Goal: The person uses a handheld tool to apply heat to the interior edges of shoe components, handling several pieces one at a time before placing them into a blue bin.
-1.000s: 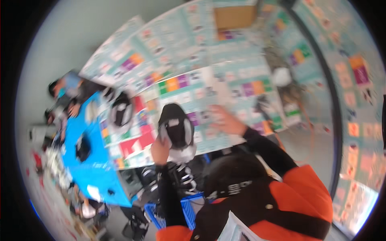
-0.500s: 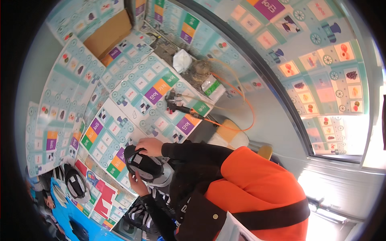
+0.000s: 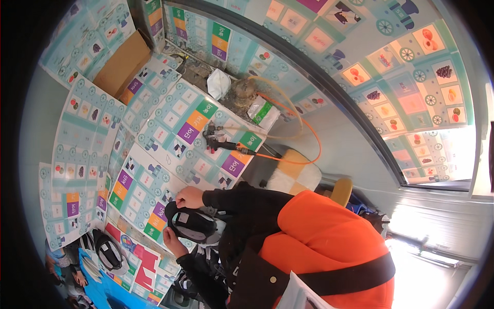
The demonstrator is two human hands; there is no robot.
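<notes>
Clearly, the right hand (image 3: 189,197) has its fingers curled over the black upper-left end of the shoe (image 3: 194,226), though whether they pinch the edge or only rest on it I cannot tell. The left hand (image 3: 175,243) has its fingers held close together, pointing up the frame at the shoe's left end; whether they press on it or sit just beside it, I cannot make out. The shoe lies tilted at the lower middle of the frame, close against the person's body, its grey side toward the camera. To steady it well, one hand should bear firmly on the end while the other supports the flank, and the thumbs are best kept off the grey panel so it isn't creased or smudged. A light, even grip seems wiser than a hard squeeze, since the edge looks soft. Beyond the hands, printed sheets (image 3: 154,154) cover the bench, and a spray gun (image 3: 218,144) lies above and right of the shoe, its orange hose (image 3: 320,147) looping rightward; sleeves should clear both. Another shoe (image 3: 109,253) stands at the lower left beside a blue cover (image 3: 112,286), well apart from the one being handled.
</notes>
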